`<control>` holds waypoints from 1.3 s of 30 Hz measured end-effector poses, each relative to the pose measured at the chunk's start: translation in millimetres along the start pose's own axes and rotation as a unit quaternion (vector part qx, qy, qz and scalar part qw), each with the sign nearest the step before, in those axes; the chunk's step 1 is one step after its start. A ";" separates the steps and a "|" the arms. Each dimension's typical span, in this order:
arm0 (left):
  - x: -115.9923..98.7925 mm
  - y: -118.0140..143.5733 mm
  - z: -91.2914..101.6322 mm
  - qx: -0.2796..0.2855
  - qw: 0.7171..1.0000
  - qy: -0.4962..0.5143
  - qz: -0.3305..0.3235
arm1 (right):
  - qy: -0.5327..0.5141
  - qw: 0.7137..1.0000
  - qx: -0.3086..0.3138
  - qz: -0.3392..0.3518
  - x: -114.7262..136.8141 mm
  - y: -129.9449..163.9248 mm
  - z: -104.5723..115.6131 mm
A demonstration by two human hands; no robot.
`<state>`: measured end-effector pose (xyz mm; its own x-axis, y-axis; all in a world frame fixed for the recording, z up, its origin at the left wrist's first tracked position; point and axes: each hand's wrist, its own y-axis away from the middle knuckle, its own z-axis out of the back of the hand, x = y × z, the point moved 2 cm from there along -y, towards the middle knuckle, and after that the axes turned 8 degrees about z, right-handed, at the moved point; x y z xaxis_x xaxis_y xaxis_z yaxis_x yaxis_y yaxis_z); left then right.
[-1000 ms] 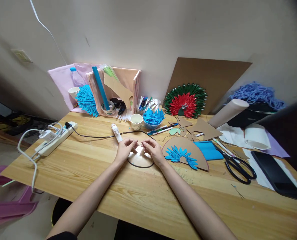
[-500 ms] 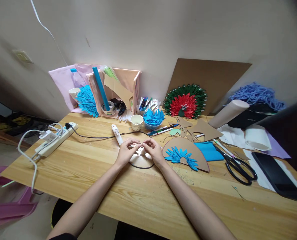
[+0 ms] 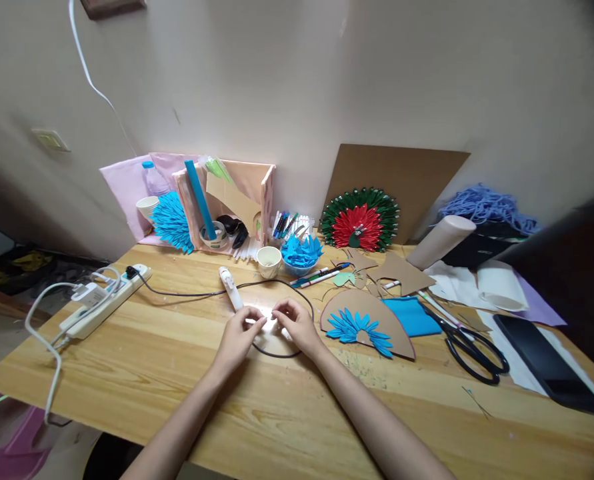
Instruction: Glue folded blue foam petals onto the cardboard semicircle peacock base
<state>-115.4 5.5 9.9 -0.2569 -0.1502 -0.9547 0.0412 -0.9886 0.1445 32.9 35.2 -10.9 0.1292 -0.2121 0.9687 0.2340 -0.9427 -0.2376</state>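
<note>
My left hand and my right hand are close together over the table, each with thumb and fingertips pinched. Whatever they hold, if anything, is too small to make out. A white glue gun lies just behind my left hand, its lower part hidden by that hand. Its black cord loops round under both hands. Right of my right hand lies a cardboard fan shape with blue folded petals fixed along its lower edge. Behind the hands stand a paper cup and a bowl of blue petals.
Black scissors, a phone and blue sheet material lie at the right. A power strip with plugs sits at the left. Against the wall lean a brown board with a red-green petal piece, and a pink box.
My hands, whose fingertips met before, are now slightly apart. The camera view has tilted up a little, so the table things appear lower.
</note>
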 end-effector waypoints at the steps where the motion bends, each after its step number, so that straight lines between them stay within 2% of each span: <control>1: 3.7 4.8 6.5 -0.029 0.999 -0.012 0.006 | -0.002 1.000 0.001 -0.001 0.3 -0.3 -1.5; 4: 14.2 16.4 26.2 -0.140 0.989 -0.050 0.027 | -0.012 1.000 -0.006 0.003 5.3 -0.6 -3.3; 6: 15.1 20.5 32.2 -0.186 0.978 -0.089 0.028 | -0.017 1.000 -0.001 0.015 13.3 1.7 -0.7; 8: 7.7 21.8 27.0 -0.175 0.976 -0.131 0.008 | -0.007 1.000 0.015 0.024 23.9 6.7 8.1; 10: -7.1 20.9 9.6 -0.114 0.978 -0.171 -0.035 | 0.031 0.999 0.024 0.028 34.8 12.9 27.4; 12: -25.0 17.9 -16.9 -0.032 0.973 -0.212 -0.086 | 0.102 0.994 0.011 0.038 44.9 18.5 60.3; 14: -40.5 11.9 -48.0 0.037 0.959 -0.252 -0.128 | 0.204 0.977 -0.017 0.060 53.9 22.4 105.6; 17: -52.5 -5.8 -94.9 0.090 0.936 -0.301 -0.160 | 0.373 0.919 -0.099 0.076 64.2 26.3 184.5; 18: -53.4 -13.8 -109.2 0.098 0.931 -0.313 -0.159 | 0.423 0.898 -0.105 0.056 65.5 27.5 208.7; 20: -52.6 -32.0 -133.7 0.099 0.931 -0.326 -0.133 | 0.493 0.867 -0.074 -0.009 64.5 30.1 248.1; 23: -51.2 -58.1 -157.3 0.058 0.935 -0.338 -0.087 | 0.517 0.854 -0.005 -0.052 59.8 35.6 280.9; 27: -51.5 -78.6 -170.0 0.046 0.947 -0.316 -0.038 | 0.520 0.849 0.061 -0.064 54.0 40.8 289.0; 33: -52.2 -80.5 -168.2 0.043 0.954 -0.295 -0.034 | 0.494 0.864 0.073 -0.069 56.6 38.5 280.9; 36: -53.6 -75.2 -153.9 -0.028 0.943 -0.327 -0.059 | 0.480 0.871 0.080 -0.061 58.6 37.5 277.4; 39: -53.2 -70.8 -134.2 -0.139 0.903 -0.400 -0.078 | 0.477 0.874 0.082 -0.047 60.2 37.2 273.5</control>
<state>25.0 83.7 15.5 -0.8905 -0.0731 -0.4490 0.1569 -0.9758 -0.1524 312.9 57.8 18.8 -0.7427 -0.3267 0.5845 0.3445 -0.9349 -0.0849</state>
